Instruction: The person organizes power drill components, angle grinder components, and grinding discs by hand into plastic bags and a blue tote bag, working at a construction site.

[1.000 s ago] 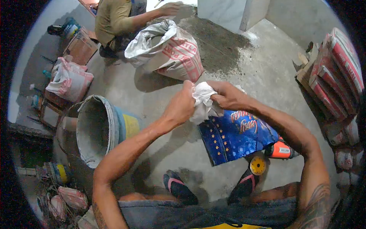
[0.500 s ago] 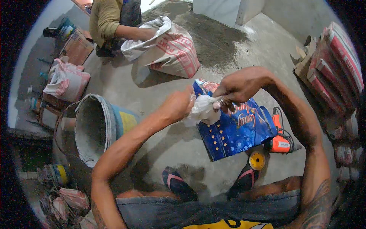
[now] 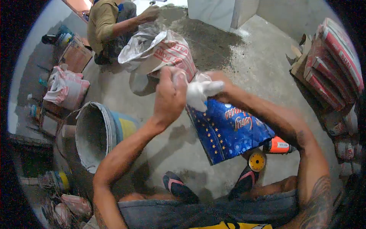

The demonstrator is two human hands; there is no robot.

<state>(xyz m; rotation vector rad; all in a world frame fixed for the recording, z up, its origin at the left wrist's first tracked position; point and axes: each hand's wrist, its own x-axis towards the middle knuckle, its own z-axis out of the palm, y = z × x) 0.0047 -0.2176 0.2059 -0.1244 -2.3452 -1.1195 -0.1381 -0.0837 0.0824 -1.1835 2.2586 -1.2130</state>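
Between my hands hangs a small white plastic bag (image 3: 197, 93), bunched up and apparently holding something white. My left hand (image 3: 170, 93) is closed on its left side, thumb up. My right hand (image 3: 220, 82) grips it from the other side, with most of its fingers hidden behind the bag and wrist. Beneath them a blue printed paper bag with gold stars (image 3: 232, 133) lies flat on the floor. A yellow grinding disc (image 3: 257, 161) sits by my right foot, beside an orange power tool (image 3: 277, 145) partly covered by my right forearm.
On my left a cement-crusted bucket (image 3: 110, 129) lies tipped on its side. Ahead, a co-worker (image 3: 105, 26) crouches by an open cement sack (image 3: 171, 53). Stacked red-and-white sacks (image 3: 331, 65) line the right wall. Another sack (image 3: 66, 86) and boxes stand at left.
My left hand has turned upright and moved left and up. My right hand has moved lower, its forearm now covering more of the power tool. The co-worker's hand has left the cement sack.
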